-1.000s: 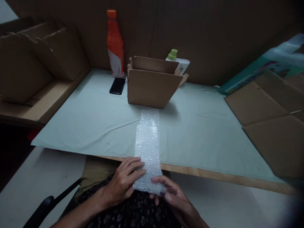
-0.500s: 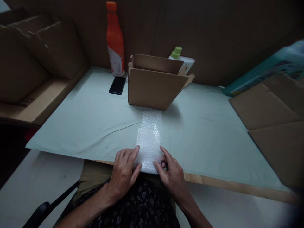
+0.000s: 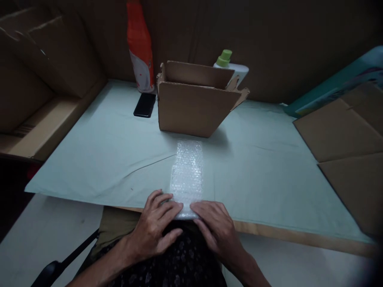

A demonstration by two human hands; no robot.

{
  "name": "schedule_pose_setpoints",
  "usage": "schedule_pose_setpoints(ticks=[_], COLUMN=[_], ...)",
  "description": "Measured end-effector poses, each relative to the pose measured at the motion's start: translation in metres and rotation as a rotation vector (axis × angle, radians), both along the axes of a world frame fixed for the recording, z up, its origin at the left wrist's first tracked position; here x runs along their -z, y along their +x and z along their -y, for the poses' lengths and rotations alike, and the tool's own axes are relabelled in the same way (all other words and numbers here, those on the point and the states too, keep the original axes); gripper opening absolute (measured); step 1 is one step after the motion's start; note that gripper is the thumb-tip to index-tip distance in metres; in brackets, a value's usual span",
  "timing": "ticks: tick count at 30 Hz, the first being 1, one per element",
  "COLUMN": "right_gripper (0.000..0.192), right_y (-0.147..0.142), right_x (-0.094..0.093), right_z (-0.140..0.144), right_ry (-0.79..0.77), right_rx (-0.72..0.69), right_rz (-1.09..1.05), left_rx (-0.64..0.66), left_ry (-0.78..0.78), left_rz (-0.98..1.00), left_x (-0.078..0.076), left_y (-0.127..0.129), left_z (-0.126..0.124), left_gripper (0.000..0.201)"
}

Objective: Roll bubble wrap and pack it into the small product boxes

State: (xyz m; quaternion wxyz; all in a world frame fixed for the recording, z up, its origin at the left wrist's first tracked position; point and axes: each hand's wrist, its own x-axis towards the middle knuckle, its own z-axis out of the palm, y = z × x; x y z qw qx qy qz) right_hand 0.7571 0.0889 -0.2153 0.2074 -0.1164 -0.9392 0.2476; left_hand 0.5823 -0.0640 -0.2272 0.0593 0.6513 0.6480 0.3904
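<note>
Bubble wrap (image 3: 188, 171) lies under both your hands at the counter's (image 3: 263, 179) near edge.
Just past its far end stands an open cardboard box (image 3: 188, 109), hiding part of a green-capped bottle (image 3: 241, 71); a phone (image 3: 145, 105) and orange bottle (image 3: 140, 48) sit to its left. Bigger cardboard flanks you on both sides. Your left hand (image 3: 160, 223) has its fingers loosely spread, thumb apart; whether your right hand (image 3: 217, 225) pinches, I cannot tell. Pale cloth covers the counter, before a dim brown wall (image 3: 269, 36).
</note>
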Motion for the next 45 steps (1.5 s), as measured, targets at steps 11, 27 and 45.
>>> schedule_pose_setpoints(ticks=[11,27,45], right_gripper=[0.033,0.031,0.023], right_y=[-0.008,-0.011,-0.034], right_x=[-0.002,-0.009,-0.011], right_z=[-0.010,-0.032,-0.027], right_ry=[0.261,0.209,-0.455], right_rx=[0.149,0.200,0.177], right_rz=[-0.057,-0.039,0.061], left_rx=[-0.347,-0.282,-0.199], left_ry=[-0.028,-0.139,-0.086], left_rz=[-0.081,0.012,1.700], left_x=[0.000,-0.008,-0.012], left_y=[-0.013,-0.026,0.011], left_z=[-0.047,-0.059,-0.058], left_gripper=[0.030,0.040,0.084])
